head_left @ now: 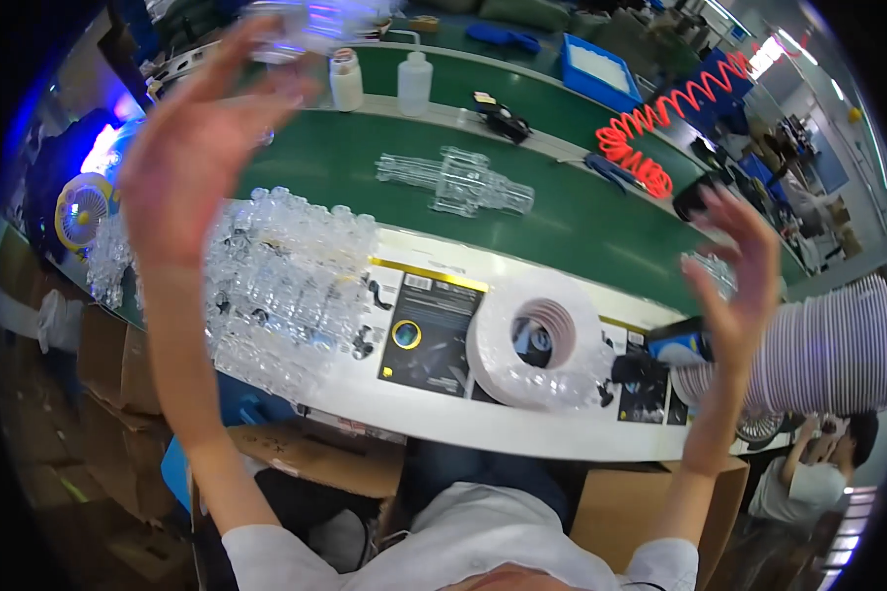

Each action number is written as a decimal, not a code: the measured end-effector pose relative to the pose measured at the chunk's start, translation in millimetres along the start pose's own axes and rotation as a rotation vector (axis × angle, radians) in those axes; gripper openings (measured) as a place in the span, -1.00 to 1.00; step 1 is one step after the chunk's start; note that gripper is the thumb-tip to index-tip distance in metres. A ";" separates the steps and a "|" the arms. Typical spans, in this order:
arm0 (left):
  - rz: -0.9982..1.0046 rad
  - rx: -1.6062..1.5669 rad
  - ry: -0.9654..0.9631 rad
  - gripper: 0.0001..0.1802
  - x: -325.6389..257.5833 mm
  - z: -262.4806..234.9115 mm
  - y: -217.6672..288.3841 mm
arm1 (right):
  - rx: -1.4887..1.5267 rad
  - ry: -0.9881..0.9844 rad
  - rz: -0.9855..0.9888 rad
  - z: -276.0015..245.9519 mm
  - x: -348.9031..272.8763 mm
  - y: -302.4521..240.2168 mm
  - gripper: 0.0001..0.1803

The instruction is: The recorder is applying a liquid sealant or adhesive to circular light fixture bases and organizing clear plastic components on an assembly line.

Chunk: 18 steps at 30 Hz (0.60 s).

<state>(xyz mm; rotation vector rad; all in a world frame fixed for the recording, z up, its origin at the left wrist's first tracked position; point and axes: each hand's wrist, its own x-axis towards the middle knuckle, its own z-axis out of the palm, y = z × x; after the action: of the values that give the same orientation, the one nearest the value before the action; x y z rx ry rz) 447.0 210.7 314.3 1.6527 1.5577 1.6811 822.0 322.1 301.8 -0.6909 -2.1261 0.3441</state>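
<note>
My left hand point(192, 163) is raised at the upper left, smeared by motion, with its fingers spread. Its fingertips overlap a blurred clear plastic part point(320, 25) at the top edge; whether they grip it cannot be made out. On the right my right hand point(744, 271) hangs over the bench, fingers curved and apart from the thumb. A small clear piece point(712, 271) shows beside that thumb, apparently behind the hand. Between both hands, a clear plastic assembly point(463, 182) of tubes lies on the green mat point(581, 231).
Many clear plastic parts point(286, 286) are heaped at left. A roll of clear wrap point(498, 340), dark printed boxes point(432, 330) and a ribbed hose point(828, 345) line the near edge. Farther back are a squeeze bottle point(415, 84), red coiled air hose point(650, 123) and blue tray point(599, 71).
</note>
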 end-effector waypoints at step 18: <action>-0.192 -0.329 -0.285 -0.47 -85.6 235.4 30.7 | 0.630 -0.487 0.266 -21.9 -43.4 47.2 -0.55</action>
<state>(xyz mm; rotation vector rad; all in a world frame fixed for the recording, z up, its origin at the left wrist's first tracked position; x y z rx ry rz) 685.0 237.9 234.9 1.4479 1.1903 1.4388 877.2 334.8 264.6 -0.5417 -2.1718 1.3752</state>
